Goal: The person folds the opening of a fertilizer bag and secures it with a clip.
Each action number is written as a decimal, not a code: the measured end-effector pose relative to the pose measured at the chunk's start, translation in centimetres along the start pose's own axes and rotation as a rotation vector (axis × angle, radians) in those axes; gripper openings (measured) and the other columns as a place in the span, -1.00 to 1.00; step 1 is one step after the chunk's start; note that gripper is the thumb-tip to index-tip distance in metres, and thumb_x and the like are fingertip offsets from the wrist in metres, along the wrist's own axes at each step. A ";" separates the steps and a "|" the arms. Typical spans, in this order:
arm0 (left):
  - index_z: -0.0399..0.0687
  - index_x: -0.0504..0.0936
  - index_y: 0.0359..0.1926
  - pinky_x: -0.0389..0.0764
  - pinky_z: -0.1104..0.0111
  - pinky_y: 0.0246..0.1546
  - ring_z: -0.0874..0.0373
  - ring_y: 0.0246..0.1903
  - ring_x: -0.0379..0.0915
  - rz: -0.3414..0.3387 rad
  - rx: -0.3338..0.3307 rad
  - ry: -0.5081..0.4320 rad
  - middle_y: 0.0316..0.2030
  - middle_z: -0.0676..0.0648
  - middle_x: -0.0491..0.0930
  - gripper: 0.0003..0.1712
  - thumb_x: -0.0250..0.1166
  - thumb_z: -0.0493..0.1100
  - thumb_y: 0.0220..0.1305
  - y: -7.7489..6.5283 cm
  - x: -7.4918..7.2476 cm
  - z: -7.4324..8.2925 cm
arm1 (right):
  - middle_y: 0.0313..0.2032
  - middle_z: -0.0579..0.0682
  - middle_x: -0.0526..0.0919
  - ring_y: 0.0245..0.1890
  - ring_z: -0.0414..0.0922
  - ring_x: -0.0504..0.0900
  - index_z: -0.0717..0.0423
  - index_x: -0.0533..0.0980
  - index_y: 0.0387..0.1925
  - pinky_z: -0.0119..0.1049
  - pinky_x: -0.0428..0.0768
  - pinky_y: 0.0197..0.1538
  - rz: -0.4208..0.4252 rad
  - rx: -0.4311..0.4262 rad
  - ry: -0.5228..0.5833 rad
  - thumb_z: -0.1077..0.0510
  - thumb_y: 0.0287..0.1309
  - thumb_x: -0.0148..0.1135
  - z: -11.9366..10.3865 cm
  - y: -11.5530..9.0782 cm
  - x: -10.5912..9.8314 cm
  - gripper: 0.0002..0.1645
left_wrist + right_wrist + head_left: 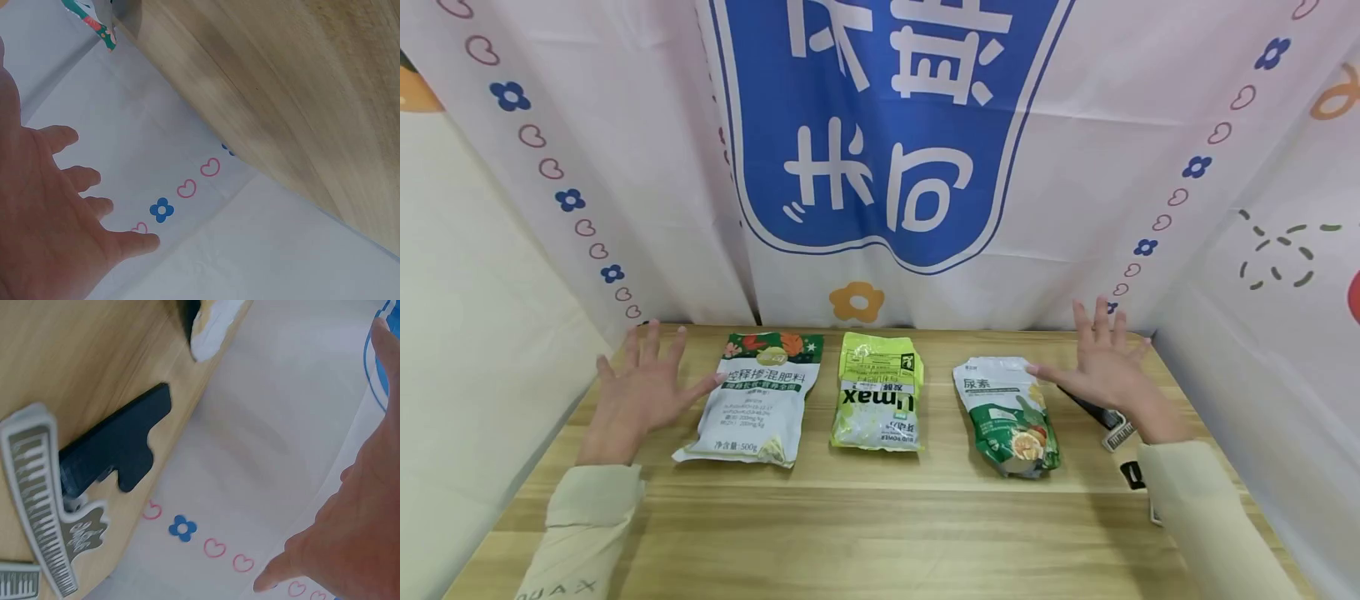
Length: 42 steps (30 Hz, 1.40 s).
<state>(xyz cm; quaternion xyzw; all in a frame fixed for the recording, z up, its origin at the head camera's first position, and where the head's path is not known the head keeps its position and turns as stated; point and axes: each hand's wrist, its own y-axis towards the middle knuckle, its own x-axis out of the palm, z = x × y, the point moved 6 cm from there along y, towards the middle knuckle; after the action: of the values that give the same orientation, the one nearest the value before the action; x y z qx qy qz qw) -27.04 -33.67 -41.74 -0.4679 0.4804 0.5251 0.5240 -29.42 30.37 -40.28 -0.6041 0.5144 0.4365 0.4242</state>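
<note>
At the far left, we see the left hand (643,387) with its fingers spread wide, released and gripping nothing; in the head view its thumb tip overlaps the edge of a white bag (752,417), though we cannot tell whether they touch. That bag lies on the wooden table (850,533), its green, patterned top toward the hanging cloth (685,275). Next, in the middle, we find the lime-green bag (880,404), apart from its neighbours. Farther right lies the white-and-green bag (1009,421), slightly askew, with fruit printed near its bottom. Then we come to the right hand (1112,375), splayed and grasping nothing, its thumb tip overlapping that bag's edge in our head view. Close by on the table, we see a black clip (119,440) against a grey patterned piece (31,487).
</note>
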 end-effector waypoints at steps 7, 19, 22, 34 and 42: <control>-0.12 -0.20 0.69 -0.44 -0.63 0.34 -0.50 0.60 -0.68 -0.007 0.022 -0.002 0.61 -0.42 -0.60 0.28 -0.13 0.68 0.37 -0.2 -0.1 0.8 | 0.52 0.12 -0.92 0.53 0.39 -0.80 -0.08 -0.69 0.61 0.76 -0.34 0.34 -0.007 -0.050 0.036 -0.73 0.16 0.08 -2.7 0.2 -0.2 0.59; -0.12 -0.30 0.69 -0.37 -0.58 0.40 -0.50 0.61 -0.53 -0.031 0.054 -0.023 0.63 -0.41 -0.52 0.29 -0.14 0.68 0.37 0.0 0.2 2.2 | 0.56 0.10 -0.86 0.61 0.43 -0.62 -0.07 -0.56 0.66 0.68 -0.27 0.42 -0.015 -0.126 0.045 -0.76 0.08 0.13 -7.5 0.3 -0.1 0.62; -0.14 -0.30 0.69 -0.30 -0.56 0.42 -0.54 0.60 -0.44 -0.041 0.053 -0.029 0.63 -0.45 -0.44 0.30 -0.16 0.69 0.38 0.0 0.5 2.4 | 0.57 0.07 -0.85 0.62 0.45 -0.56 -0.09 -0.48 0.68 0.63 -0.21 0.47 -0.011 -0.146 0.046 -0.77 0.05 0.14 -8.4 0.3 0.1 0.61; -0.28 0.11 0.62 0.26 -0.50 0.31 -0.63 0.46 0.03 -0.068 0.048 -0.007 0.53 -0.58 0.09 0.32 -0.23 0.74 0.33 0.0 0.5 3.0 | 0.69 0.29 -0.34 0.64 0.47 -0.14 0.15 -0.12 0.69 0.45 0.19 0.51 0.026 -0.202 0.112 -0.63 0.15 0.26 -11.9 -0.3 0.9 0.47; -0.30 0.32 0.52 0.38 -0.49 0.19 -0.62 0.37 0.21 -0.094 0.045 -0.053 0.44 -0.58 0.28 0.25 -0.23 0.71 0.37 -0.5 1.8 2.5 | 0.69 0.27 -0.23 0.62 0.37 0.08 0.14 -0.06 0.68 0.35 0.38 0.46 0.000 -0.241 0.177 -0.61 0.15 0.27 -15.1 -0.7 2.2 0.43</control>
<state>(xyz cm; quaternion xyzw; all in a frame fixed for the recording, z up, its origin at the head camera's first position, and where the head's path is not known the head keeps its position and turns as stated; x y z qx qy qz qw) -26.53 -31.01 -43.33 -0.4638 0.4555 0.5012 0.5712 -27.12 15.34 -38.47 -0.6870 0.4936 0.4399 0.3014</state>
